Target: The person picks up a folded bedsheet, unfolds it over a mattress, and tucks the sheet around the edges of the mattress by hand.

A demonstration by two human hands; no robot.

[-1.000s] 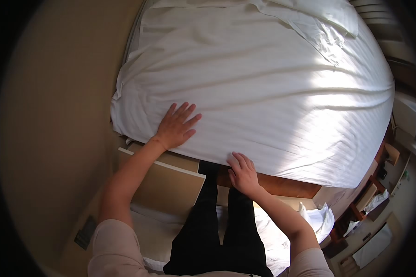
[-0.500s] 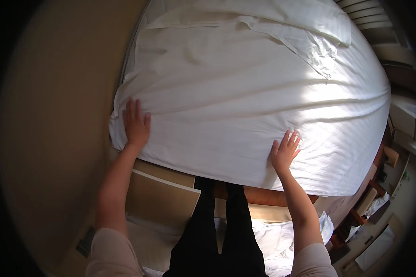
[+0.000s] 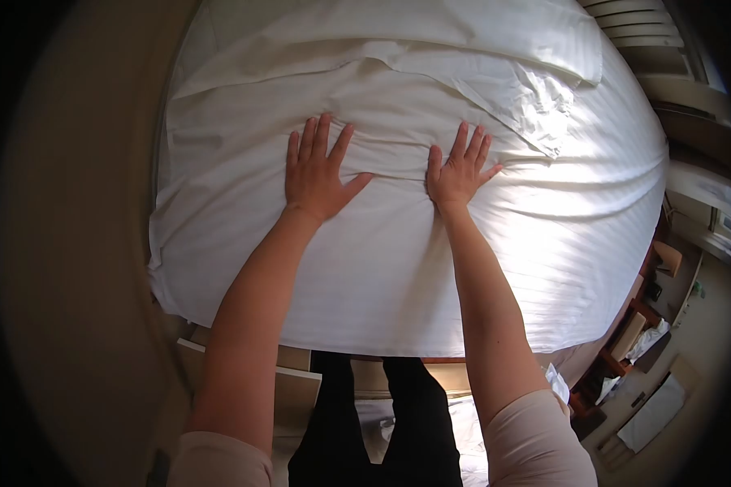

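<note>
A white striped sheet (image 3: 382, 268) covers the bed in front of me and hangs over its near edge. My left hand (image 3: 317, 172) lies flat on the sheet near the bed's middle, fingers spread. My right hand (image 3: 459, 172) rests flat beside it, a hand's width to the right, fingers also spread. Both arms are stretched forward over the bed. Creases run across the sheet around my hands. A folded-back layer of white bedding (image 3: 495, 49) lies at the far end.
A tan wall (image 3: 81, 243) stands left of the bed. A beige panel (image 3: 288, 390) and crumpled white linen (image 3: 556, 381) lie on the floor by my legs. Wooden furniture with small items (image 3: 642, 325) stands at the right. A window frame (image 3: 690, 105) is at far right.
Both hands left the near edge of the sheet and slid forward and inward to the bed's middle. I lean further over the bed.
</note>
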